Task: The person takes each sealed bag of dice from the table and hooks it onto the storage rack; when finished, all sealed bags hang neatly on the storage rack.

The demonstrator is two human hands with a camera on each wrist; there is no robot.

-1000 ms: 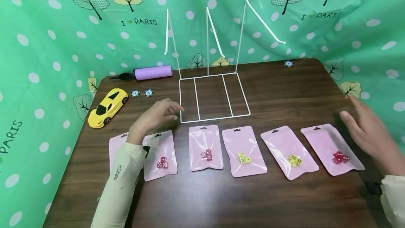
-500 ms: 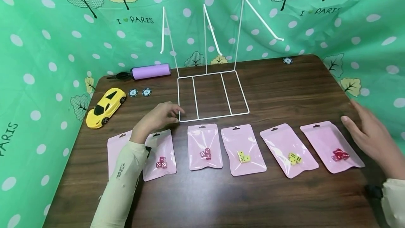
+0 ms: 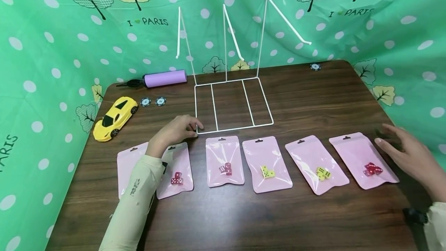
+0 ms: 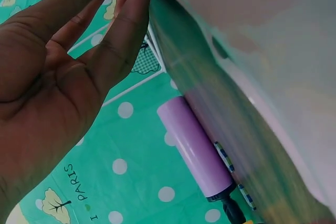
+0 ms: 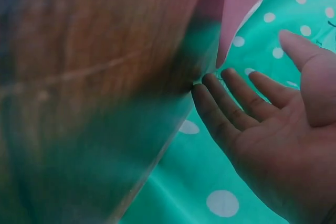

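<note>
Above the table (image 3: 313,100), both hands hover flat with fingers spread, holding nothing.

The left hand (image 4: 58,77) lies open, fingers straight, near a purple cylinder (image 4: 194,148) (black-tipped) — green dotted cloth (image 4: 131,182) behind.

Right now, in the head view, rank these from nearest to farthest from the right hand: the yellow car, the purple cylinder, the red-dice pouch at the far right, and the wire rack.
1. Red-dice pouch, just left of the right hand.
2. Wire rack, centre of the table.
3. Purple cylinder, back left.
4. Yellow car, far left edge.
</note>
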